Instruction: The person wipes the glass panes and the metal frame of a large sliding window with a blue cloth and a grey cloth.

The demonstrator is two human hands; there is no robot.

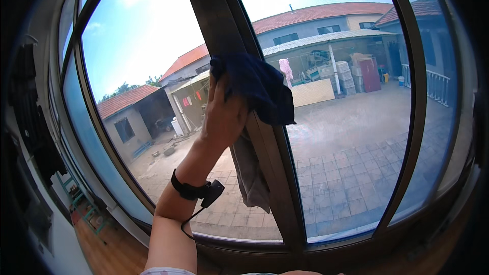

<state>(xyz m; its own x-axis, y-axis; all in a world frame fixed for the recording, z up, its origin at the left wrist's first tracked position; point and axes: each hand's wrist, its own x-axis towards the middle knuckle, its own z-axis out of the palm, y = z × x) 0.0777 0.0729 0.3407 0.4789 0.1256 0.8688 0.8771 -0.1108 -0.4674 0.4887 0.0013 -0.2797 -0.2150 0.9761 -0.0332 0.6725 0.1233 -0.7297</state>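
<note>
My left hand [226,116] is raised and presses a dark blue cloth [263,88] against the dark central post [223,19] of a large window. Its fingers point upward, partly hidden by the cloth's folds. To the right, a loose corner of the cloth hangs over the edge of the pane. Below the hand, a grey-brown cloth [248,175] hangs beside the post; what holds it up is hidden. A black strap with a small device [198,191] and a cable circles my left forearm. My right hand is out of view.
Glass panes [351,130] flank the post, with a paved yard and red-roofed buildings beyond. The bottom window rail [244,246] runs across in front of me. At the left, dark clothes [32,114] hang near a green metal ladder [82,202] above a wooden floor [110,248].
</note>
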